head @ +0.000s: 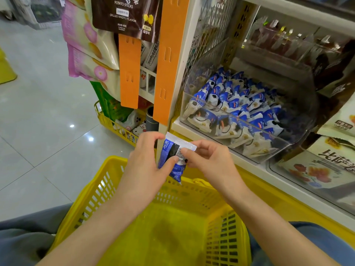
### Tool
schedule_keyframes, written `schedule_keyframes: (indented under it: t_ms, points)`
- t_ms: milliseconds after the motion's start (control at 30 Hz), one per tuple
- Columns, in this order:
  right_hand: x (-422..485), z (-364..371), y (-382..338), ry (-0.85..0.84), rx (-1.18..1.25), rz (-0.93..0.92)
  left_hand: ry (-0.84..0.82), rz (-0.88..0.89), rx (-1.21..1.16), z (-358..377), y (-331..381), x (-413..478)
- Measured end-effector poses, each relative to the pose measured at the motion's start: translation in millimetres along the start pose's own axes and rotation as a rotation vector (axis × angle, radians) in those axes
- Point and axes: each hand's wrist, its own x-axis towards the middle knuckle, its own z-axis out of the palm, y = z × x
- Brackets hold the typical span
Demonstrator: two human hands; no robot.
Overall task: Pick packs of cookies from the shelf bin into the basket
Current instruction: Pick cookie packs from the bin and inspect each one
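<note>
the left hand grips the side of a crinkly blue-and-white foil cookie pack, held just above the far rim of a yellow plastic lattice basket. the right hand pinches its white crimped edge. to the right, a clear hard-plastic shelf bin holds a heap of glossy pillow-shaped packs.

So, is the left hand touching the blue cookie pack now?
Touching. The head view shows the left hand with its thumb lying across the front of the cookie pack and fingers curled at its top corner. The right hand pinches its other edge.
</note>
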Motion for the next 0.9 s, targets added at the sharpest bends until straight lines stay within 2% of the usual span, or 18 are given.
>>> schedule_keyframes:
  t_ms: [67,133,233,300,467,600,667,733,833,900]
  points:
    - [-2.0,1.8,1.1,0.046,-0.096,-0.082,0.001,0.081,0.089,0.1,2.6,-2.0]
    - [-4.9,2.2,1.3,0.059,-0.157,-0.157,-0.023,0.089,0.068,1.8,3.8,-3.8]
    - [-9.7,3.9,0.9,0.036,-0.23,-0.238,-0.037,-0.061,-0.143,2.7,4.3,-0.5]
    - [-12.2,5.2,1.5,0.028,-0.265,-0.276,-0.027,-0.122,-0.201,3.6,2.8,2.3]
    - [-14.5,7.5,4.9,0.05,-0.348,-0.366,-0.041,-0.112,-0.192,5.4,-0.9,1.2]
    - [-15.1,11.6,5.9,0.076,-0.376,-0.401,-0.05,-0.053,-0.088,5.3,-1.5,-0.1]
    - [-15.6,12.6,6.0,0.073,-0.364,-0.387,-0.038,-0.044,-0.037,4.8,-1.9,0.0]
    - [-14.2,11.8,6.7,0.068,-0.322,-0.344,-0.038,-0.135,-0.121,2.7,-0.5,2.4]
    - [-7.1,7.4,3.2,0.082,-0.078,-0.145,-0.103,-0.407,-0.526,-2.8,7.4,9.0]
    - [-4.3,3.2,-1.5,0.063,0.139,0.007,-0.186,-0.485,-0.676,-5.4,11.7,10.4]
